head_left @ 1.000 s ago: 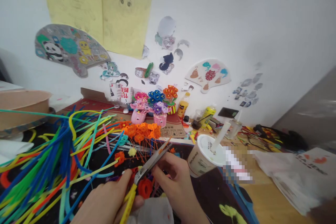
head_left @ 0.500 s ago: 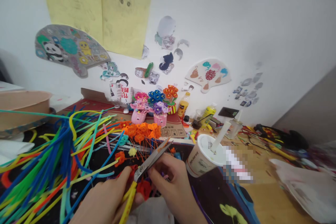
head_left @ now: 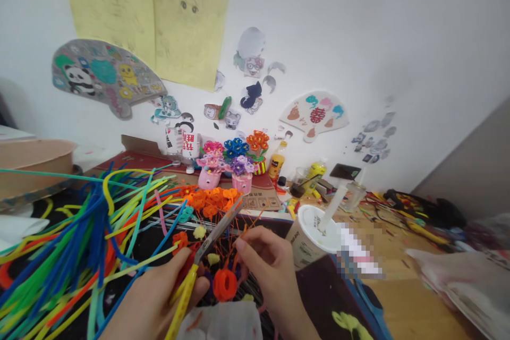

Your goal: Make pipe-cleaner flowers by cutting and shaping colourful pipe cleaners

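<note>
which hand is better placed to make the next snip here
Left, probably: the left hand already grips the yellow-handled metal scissors, blades angled toward the orange pipe-cleaner flowers. The right hand curls beside the blades; whether it pinches anything is unclear.

Left hand (head_left: 153, 300), right hand (head_left: 269, 271): both curled.

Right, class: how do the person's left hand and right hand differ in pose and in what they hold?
The left hand wraps its grip round the yellow handles of the scissors; the right hand holds no tool. The left hand sits lower, beside the pipe cleaners; the right hand is higher, fingertips drawn together by the blades. Both are bare, flanking an orange loop.
</note>
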